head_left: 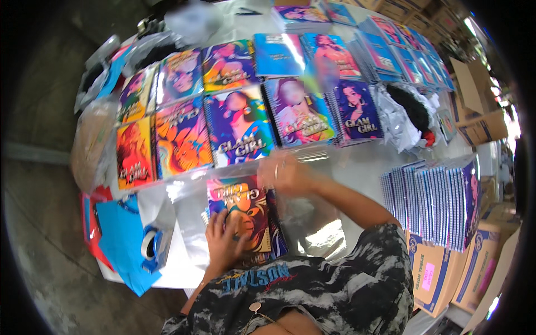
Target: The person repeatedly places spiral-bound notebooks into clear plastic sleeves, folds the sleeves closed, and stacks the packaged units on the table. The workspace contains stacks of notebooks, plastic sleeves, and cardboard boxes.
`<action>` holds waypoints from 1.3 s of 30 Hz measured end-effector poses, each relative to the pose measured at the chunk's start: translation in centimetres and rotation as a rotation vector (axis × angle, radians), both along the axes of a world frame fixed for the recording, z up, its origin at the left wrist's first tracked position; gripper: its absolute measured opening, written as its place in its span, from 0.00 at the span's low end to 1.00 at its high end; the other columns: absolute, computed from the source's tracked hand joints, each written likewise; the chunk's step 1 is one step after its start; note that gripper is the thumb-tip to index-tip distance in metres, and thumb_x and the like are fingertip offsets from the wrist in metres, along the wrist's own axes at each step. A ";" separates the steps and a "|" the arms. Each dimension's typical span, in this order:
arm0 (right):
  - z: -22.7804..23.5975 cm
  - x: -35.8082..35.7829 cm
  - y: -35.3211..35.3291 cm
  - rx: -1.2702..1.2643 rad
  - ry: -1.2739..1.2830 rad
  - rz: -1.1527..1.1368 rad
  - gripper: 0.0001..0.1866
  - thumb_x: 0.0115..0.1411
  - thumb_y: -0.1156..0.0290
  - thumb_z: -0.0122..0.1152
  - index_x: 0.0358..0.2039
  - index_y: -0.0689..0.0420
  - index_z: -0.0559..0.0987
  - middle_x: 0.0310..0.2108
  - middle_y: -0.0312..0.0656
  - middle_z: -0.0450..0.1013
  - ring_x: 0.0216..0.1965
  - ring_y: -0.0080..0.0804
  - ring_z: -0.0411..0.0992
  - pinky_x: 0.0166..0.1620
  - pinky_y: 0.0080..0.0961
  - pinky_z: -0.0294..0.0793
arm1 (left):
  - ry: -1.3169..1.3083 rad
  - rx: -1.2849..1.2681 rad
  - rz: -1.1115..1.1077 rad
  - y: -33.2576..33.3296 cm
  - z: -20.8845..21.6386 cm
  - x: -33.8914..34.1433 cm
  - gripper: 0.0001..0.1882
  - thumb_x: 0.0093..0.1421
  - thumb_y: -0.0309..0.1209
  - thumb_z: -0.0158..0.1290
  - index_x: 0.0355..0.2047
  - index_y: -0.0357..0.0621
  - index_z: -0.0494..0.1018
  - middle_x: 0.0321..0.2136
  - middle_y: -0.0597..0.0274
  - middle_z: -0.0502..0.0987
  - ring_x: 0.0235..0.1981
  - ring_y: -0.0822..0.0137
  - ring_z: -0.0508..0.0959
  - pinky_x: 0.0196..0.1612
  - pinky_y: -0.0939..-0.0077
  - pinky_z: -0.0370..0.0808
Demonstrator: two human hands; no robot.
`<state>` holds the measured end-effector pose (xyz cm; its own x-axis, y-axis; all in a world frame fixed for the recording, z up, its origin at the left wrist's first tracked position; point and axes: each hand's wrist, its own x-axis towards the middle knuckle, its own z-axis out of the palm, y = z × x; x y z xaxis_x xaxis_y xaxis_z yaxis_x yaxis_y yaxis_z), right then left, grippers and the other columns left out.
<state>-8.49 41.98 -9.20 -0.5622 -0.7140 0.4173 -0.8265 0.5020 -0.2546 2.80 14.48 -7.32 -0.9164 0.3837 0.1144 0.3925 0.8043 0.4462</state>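
The colourful spiral notebook (245, 215) lay flat on the table (357, 167) just before the person. The left hand (226, 237) pressed down on its lower cover, fingers spread. The right hand (285, 173), blurred, hovered past its top right corner over clear plastic wrap (312, 223); its grip I couldn't tell. Beyond it, more notebooks (240, 123) lay in rows.

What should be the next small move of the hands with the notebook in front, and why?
Probably draw the clear plastic wrap over the notebook. The left hand lies flat on its cover, pinning it; the right hand, blurred, is at the film's upper edge, and the film lies loose beside the notebook.
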 end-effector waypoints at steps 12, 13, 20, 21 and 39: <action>-0.5 -17.1 19.8 0.148 0.019 -1.020 0.13 0.55 0.66 0.55 0.41 0.49 0.77 0.39 0.39 0.74 0.44 0.35 0.70 0.54 0.39 0.57 | 0.001 0.189 0.024 0.9 -3.6 1.4 0.11 0.46 0.38 0.60 0.29 0.52 0.74 0.30 0.61 0.66 0.35 0.58 0.66 0.40 0.62 0.60; 0.3 -16.5 19.5 -0.011 0.249 -1.011 0.09 0.56 0.67 0.54 0.37 0.51 0.79 0.34 0.36 0.76 0.39 0.32 0.72 0.53 0.38 0.57 | -0.053 0.171 -0.009 0.7 -3.4 1.4 0.13 0.46 0.35 0.61 0.33 0.49 0.74 0.34 0.58 0.67 0.39 0.56 0.66 0.44 0.60 0.61; 16.1 0.8 -0.5 -0.156 0.308 -0.077 0.14 0.49 0.70 0.57 0.39 0.51 0.76 0.35 0.38 0.72 0.42 0.37 0.70 0.47 0.35 0.68 | 0.446 0.299 0.141 0.1 8.2 -4.0 0.20 0.46 0.33 0.63 0.39 0.38 0.72 0.38 0.49 0.69 0.39 0.54 0.69 0.43 0.63 0.66; 16.6 4.2 -2.0 -0.212 0.283 0.055 0.14 0.50 0.68 0.58 0.39 0.53 0.76 0.36 0.40 0.71 0.44 0.37 0.68 0.49 0.32 0.67 | 0.404 0.315 0.052 -0.3 9.5 -4.6 0.19 0.47 0.34 0.63 0.37 0.37 0.72 0.35 0.51 0.71 0.36 0.55 0.71 0.39 0.67 0.69; -2.7 14.1 -7.9 -1.171 -1.341 -0.708 0.32 0.40 0.65 0.74 0.42 0.66 0.69 0.35 0.47 0.73 0.34 0.32 0.74 0.40 0.24 0.74 | -0.736 0.879 0.361 -3.1 -2.4 1.5 0.40 0.42 0.28 0.60 0.54 0.30 0.54 0.44 0.47 0.69 0.45 0.58 0.71 0.48 0.68 0.68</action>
